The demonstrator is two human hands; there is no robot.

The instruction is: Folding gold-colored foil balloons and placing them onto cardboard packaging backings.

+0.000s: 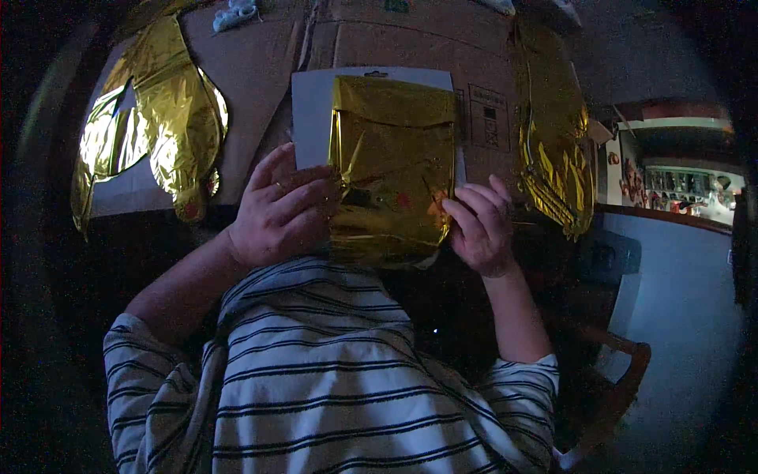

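A folded sheet of shiny gold foil [395,158], roughly rectangular, is in front of me against a pale card [312,118] with a hanging slot at its top. A flap is folded over along the foil's upper part. My left hand [288,205] grips the foil's left edge, some fingers lying over it and the thumb hidden. At the lower right edge, my right hand [482,221] pinches the foil between thumb and fingers. The card shows past the foil at the top and both sides.
Brown cardboard [395,43] spreads beneath. Flat gold foil pieces, probably uninflated balloons, lie at the left [170,118] and right [553,134], both overhanging the near edge. Pale-blue crumpled material [235,14] lies at the far left. A wooden chair [632,371] stands at my right.
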